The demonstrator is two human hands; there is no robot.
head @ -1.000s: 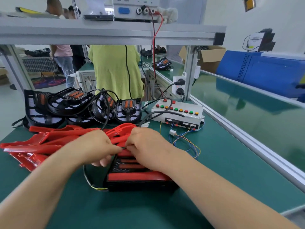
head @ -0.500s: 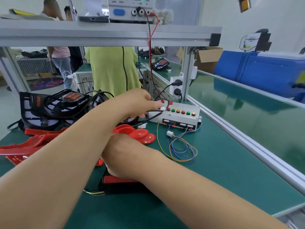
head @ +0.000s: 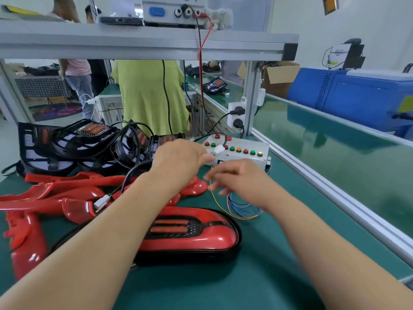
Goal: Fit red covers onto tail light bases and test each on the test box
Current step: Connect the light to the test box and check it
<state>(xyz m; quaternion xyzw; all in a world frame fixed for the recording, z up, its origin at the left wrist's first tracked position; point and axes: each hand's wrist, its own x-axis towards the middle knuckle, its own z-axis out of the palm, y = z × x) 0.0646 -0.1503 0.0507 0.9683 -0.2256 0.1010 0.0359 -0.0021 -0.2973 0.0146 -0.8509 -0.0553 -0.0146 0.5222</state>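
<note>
A tail light (head: 192,233) with a glossy red cover fitted on its black base lies on the green mat in front of me. Beyond it stands the white test box (head: 243,151) with a row of coloured buttons. My left hand (head: 181,162) is at the box's left end, pinching a white connector (head: 218,149) on a black cable. My right hand (head: 237,177) hovers blurred just right of it, fingers apart, over the loose coloured wires (head: 241,209). Another white plug (head: 101,202) lies by my left forearm.
Loose red covers (head: 55,198) are heaped at the left, with a pile of black bases (head: 78,142) and cables behind them. An aluminium frame post (head: 251,97) with sockets rises behind the box. A person in a green top (head: 149,95) stands beyond. A conveyor belt (head: 335,157) runs on the right.
Both hands left the tail light. My left hand reached to the test box and took the white connector. My right hand rose from the cover to the wires beside the box.
</note>
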